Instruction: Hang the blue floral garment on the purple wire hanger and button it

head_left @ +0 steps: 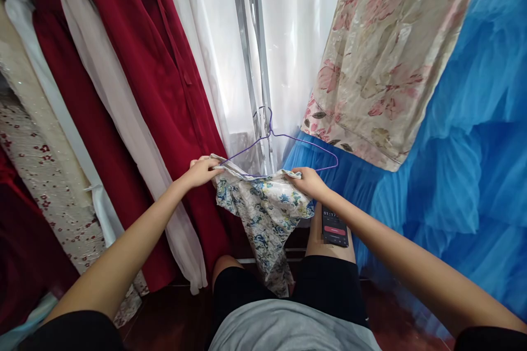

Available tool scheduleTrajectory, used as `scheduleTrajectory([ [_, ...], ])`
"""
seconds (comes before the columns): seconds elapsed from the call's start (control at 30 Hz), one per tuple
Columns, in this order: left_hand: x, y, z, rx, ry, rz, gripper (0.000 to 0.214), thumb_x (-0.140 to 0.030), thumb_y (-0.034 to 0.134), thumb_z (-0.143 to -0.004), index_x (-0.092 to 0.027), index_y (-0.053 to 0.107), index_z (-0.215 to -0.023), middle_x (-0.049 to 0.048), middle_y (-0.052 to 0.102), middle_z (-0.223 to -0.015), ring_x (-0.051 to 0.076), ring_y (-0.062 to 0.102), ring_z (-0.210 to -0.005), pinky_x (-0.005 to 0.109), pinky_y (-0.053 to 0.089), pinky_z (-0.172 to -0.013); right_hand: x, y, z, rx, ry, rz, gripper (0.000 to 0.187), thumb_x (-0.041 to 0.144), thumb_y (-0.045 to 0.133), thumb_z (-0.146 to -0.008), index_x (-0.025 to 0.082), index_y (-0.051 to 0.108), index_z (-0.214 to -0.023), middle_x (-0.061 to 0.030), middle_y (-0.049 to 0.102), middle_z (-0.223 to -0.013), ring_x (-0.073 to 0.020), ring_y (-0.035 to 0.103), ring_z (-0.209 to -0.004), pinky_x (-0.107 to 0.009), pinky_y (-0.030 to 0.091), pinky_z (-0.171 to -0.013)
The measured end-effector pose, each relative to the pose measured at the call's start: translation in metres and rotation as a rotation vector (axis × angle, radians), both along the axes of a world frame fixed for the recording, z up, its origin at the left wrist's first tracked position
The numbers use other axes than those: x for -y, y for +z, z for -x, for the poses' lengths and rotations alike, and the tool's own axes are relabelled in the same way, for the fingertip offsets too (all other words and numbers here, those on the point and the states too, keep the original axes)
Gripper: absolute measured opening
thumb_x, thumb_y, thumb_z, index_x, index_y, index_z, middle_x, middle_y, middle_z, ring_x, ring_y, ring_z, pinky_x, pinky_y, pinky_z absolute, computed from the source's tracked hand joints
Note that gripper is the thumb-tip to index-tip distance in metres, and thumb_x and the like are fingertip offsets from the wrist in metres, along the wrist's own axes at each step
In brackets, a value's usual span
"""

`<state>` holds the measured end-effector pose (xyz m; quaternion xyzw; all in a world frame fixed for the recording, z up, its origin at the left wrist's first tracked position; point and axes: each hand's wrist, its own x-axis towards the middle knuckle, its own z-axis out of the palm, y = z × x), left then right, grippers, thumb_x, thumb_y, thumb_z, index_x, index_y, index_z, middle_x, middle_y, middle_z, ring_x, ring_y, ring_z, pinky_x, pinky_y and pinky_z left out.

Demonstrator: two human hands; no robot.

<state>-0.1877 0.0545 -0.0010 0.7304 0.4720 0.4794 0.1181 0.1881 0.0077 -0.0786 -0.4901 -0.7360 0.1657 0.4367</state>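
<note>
A white garment with blue and yellow flowers [265,203] hangs from both my hands above my lap. My left hand [202,171] is closed on its top edge at the left, and my right hand [308,182] pinches the edge at the right. A purple hanger [307,141] sits just behind the garment, its left arm passing by my left fingers and its right end sticking out past my right hand. The hanger's hook is up by grey ribbon strips [263,71]. Whether the hanger lies inside the garment's neckline I cannot tell.
Red gowns [148,77] and pale dresses hang on the left. A white curtain [300,27] is behind. On the right hang a beige floral dress [382,66] and blue ruffled tulle [453,175]. A phone [335,227] lies on my right thigh.
</note>
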Motion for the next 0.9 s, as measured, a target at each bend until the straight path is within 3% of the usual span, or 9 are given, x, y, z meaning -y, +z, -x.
scheduleTrajectory([
  [0.1, 0.005, 0.018, -0.029, -0.343, -0.151, -0.06, 0.023, -0.045, 0.071, -0.08, -0.023, 0.071, -0.072, 0.0056, 0.074, -0.094, 0.029, 0.058, -0.109, 0.036, 0.039, -0.099, 0.008, 0.002, 0.008, -0.073, 0.098, 0.015, 0.041, 0.052, 0.062, -0.085, 0.017, 0.069, -0.065, -0.0021, 0.061, -0.057, -0.0171, 0.05, -0.058, -0.026, 0.03, -0.055],
  [0.2, 0.005, 0.025, -0.062, -0.312, -0.138, -0.163, 0.03, -0.047, 0.06, -0.089, -0.02, 0.07, -0.082, 0.0044, 0.072, -0.09, 0.023, 0.062, -0.089, 0.031, 0.044, -0.084, 0.013, 0.004, 0.009, -0.083, 0.169, -0.008, 0.039, 0.048, 0.06, -0.088, 0.017, 0.072, -0.069, -0.003, 0.066, -0.063, -0.0185, 0.056, -0.062, -0.026, 0.036, -0.058],
  [0.27, 0.003, 0.024, -0.077, -0.228, -0.052, -0.245, 0.027, -0.045, 0.066, -0.085, -0.019, 0.068, -0.09, 0.0026, 0.069, -0.089, 0.02, 0.061, -0.082, 0.029, 0.044, -0.077, 0.017, 0.005, 0.0, -0.071, 0.182, -0.06, 0.029, 0.042, 0.062, -0.087, 0.017, 0.077, -0.087, -0.0056, 0.074, -0.08, -0.0214, 0.063, -0.072, -0.028, 0.042, -0.065],
  [0.43, 0.002, 0.011, -0.08, -0.136, 0.054, -0.328, 0.036, -0.041, 0.076, -0.076, -0.021, 0.061, -0.101, 0.0015, 0.065, -0.093, 0.018, 0.058, -0.083, 0.026, 0.043, -0.074, 0.023, 0.01, -0.051, -0.088, -0.092, -0.261, 0.071, 0.034, 0.072, -0.081, 0.018, 0.052, -0.146, -0.0106, 0.077, -0.098, -0.0249, 0.067, -0.078, -0.033, 0.049, -0.073],
  [0.57, 0.004, 0.01, -0.072, -0.23, 0.045, -0.371, 0.026, -0.044, 0.068, -0.084, -0.019, 0.062, -0.084, 0.0014, 0.062, -0.082, 0.017, 0.055, -0.076, 0.028, 0.041, -0.072, 0.013, 0.032, -0.083, -0.011, -0.185, -0.273, 0.055, 0.043, 0.071, -0.081, 0.014, 0.068, -0.128, -0.012, 0.076, -0.1, -0.0256, 0.067, -0.082, -0.034, 0.049, -0.075],
  [0.63, 0.003, 0.012, -0.068, -0.249, 0.041, -0.378, 0.029, -0.045, 0.066, -0.086, -0.018, 0.063, -0.078, 0.0025, 0.061, -0.081, 0.018, 0.055, -0.076, 0.028, 0.04, -0.072, 0.006, 0.05, -0.09, 0.007, -0.138, -0.199, 0.038, 0.047, 0.07, -0.082, 0.013, 0.077, -0.097, -0.0084, 0.075, -0.084, -0.0228, 0.065, -0.074, -0.031, 0.048, -0.068],
  [0.73, -0.001, 0.012, -0.062, -0.189, 0.059, -0.349, 0.03, -0.048, 0.067, -0.085, -0.018, 0.067, -0.081, 0.0037, 0.064, -0.086, 0.017, 0.055, -0.076, 0.028, 0.04, -0.07, -0.001, 0.072, -0.097, -0.146, -0.023, 0.078, 0.037, 0.05, 0.077, -0.075, 0.014, 0.069, -0.069, -0.0036, 0.067, -0.061, -0.0173, 0.059, -0.056, -0.027, 0.045, -0.054],
  [0.83, -0.009, 0.003, -0.052, -0.022, 0.046, -0.266, 0.034, -0.051, 0.072, -0.08, -0.018, 0.066, -0.086, 0.0019, 0.065, -0.084, 0.014, 0.05, -0.067, 0.026, 0.039, -0.065, -0.001, 0.074, -0.099, -0.444, 0.215, 0.433, 0.034, 0.045, 0.082, -0.07, 0.015, 0.072, -0.081, -0.0074, 0.074, -0.072, -0.021, 0.067, -0.061, -0.031, 0.054, -0.06],
  [0.9, -0.014, -0.006, -0.047, 0.143, -0.026, -0.156, 0.039, -0.053, 0.076, -0.074, -0.017, 0.064, -0.082, 0.0006, 0.063, -0.077, 0.013, 0.049, -0.064, 0.025, 0.038, -0.062, 0.001, 0.061, -0.096, -0.599, 0.31, 0.496, 0.034, 0.046, 0.076, -0.076, 0.015, 0.073, -0.091, -0.0104, 0.077, -0.081, -0.0262, 0.072, -0.072, -0.038, 0.059, -0.07],
])
